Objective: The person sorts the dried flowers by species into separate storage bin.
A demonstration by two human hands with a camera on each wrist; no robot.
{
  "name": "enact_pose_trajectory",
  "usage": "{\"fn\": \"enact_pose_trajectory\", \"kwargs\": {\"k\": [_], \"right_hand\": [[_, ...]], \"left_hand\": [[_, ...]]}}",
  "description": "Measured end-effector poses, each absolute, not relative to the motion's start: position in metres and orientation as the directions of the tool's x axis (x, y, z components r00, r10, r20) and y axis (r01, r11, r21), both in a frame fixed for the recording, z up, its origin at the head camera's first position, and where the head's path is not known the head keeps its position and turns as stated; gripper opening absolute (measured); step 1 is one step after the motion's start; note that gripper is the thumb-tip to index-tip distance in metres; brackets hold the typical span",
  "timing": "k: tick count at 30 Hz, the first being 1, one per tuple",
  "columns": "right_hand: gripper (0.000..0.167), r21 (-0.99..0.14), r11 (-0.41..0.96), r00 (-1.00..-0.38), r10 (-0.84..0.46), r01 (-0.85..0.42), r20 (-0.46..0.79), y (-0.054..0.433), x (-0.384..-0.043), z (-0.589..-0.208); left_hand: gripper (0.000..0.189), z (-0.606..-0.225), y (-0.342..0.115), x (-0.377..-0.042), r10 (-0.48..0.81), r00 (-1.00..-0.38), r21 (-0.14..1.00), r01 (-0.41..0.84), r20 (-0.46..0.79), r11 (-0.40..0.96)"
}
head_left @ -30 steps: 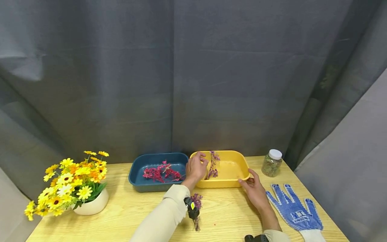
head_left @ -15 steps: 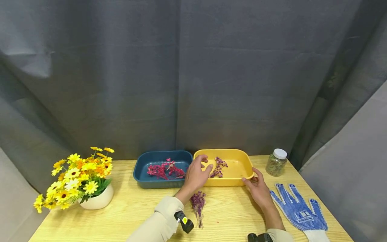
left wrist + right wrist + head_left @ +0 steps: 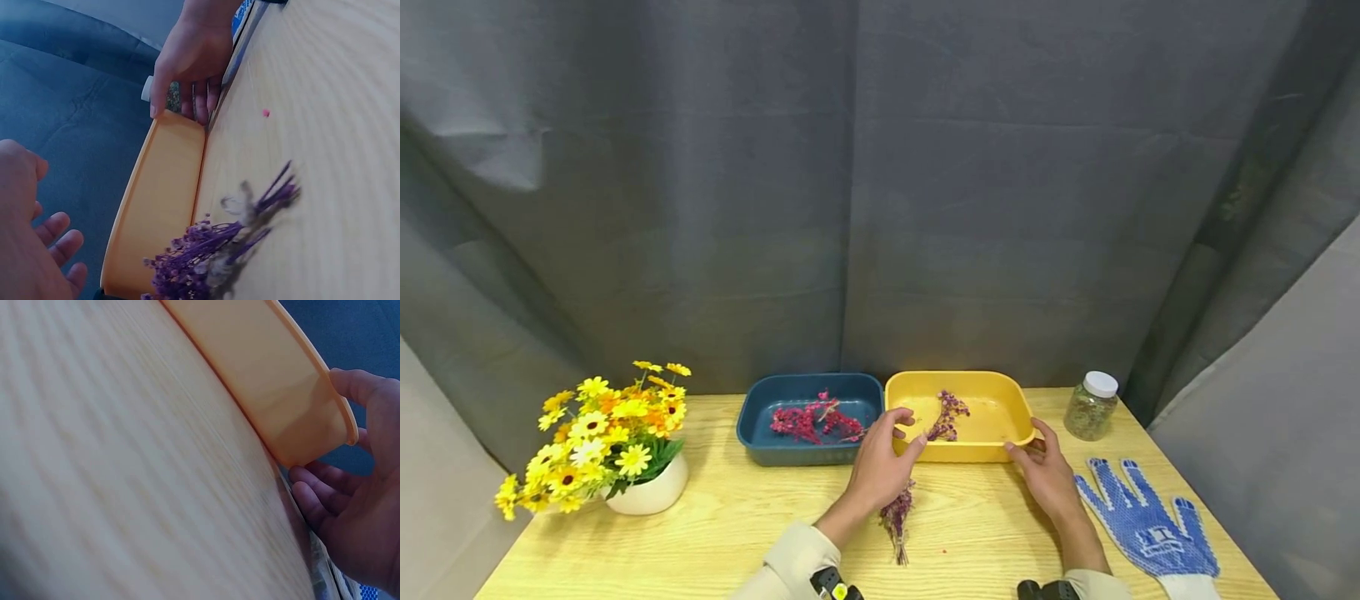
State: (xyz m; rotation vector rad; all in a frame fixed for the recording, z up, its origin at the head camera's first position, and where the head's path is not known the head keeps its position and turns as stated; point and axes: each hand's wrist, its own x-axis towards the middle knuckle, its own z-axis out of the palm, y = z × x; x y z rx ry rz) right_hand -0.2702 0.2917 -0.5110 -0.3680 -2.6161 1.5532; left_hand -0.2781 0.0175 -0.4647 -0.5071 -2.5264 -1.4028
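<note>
A yellow tray [image 3: 977,452] stands on the table with a sprig of purple dried flowers [image 3: 951,408] lying in its left half. My right hand [image 3: 1048,479] grips the tray's front right corner; in the right wrist view the thumb [image 3: 359,384] is on the rim and the fingers curl round the outer wall. My left hand [image 3: 883,462] is at the tray's front left corner, fingers spread and slightly bent, holding nothing. Below it lies a tied bunch of purple dried flowers [image 3: 897,521], its top partly hidden by the hand in the head view.
Left of the yellow tray is a blue tray [image 3: 797,456] holding red dried flowers [image 3: 801,423]. A white pot [image 3: 651,490] of yellow artificial flowers stands at far left. On the right are a white-lidded jar [image 3: 1090,408] and a blue dotted glove [image 3: 1153,521].
My left hand has drawn back from the yellow tray toward me. The purple sprig, upright by that hand earlier, now lies lower in the tray. My right hand keeps its grip.
</note>
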Motion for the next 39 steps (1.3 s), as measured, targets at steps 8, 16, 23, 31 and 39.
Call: {"fn": "enact_pose_trajectory", "kwargs": {"k": [8,16,23,31,39], "right_hand": [[0.083,-0.874,0.460,-0.965,0.258,0.158,-0.039,0.292,-0.270,-0.511],[0.087,-0.876,0.459,-0.967,0.251,0.149,-0.033,0.293,-0.268,-0.511],[0.084,-0.875,0.456,-0.966,0.254,0.161,-0.046,0.292,-0.268,-0.510],[0.084,-0.877,0.450,-0.964,0.262,0.170,-0.053,0.293,-0.268,-0.510],[0.084,-0.887,0.436,-0.967,0.249,0.155,-0.047,0.293,-0.270,-0.511]], "left_hand": [[0.034,-0.473,0.006,-0.262,0.212,-0.921,0.784,0.389,0.327,0.484],[0.038,-0.484,-0.004,-0.251,0.217,-0.938,0.797,0.345,0.271,0.496],[0.037,-0.493,-0.010,-0.241,0.192,-0.949,0.796,0.315,0.250,0.517],[0.030,-0.501,-0.020,-0.232,0.194,-0.955,0.761,0.296,0.225,0.577],[0.019,-0.508,-0.024,-0.226,0.207,-0.958,0.642,0.286,0.198,0.711]]}}
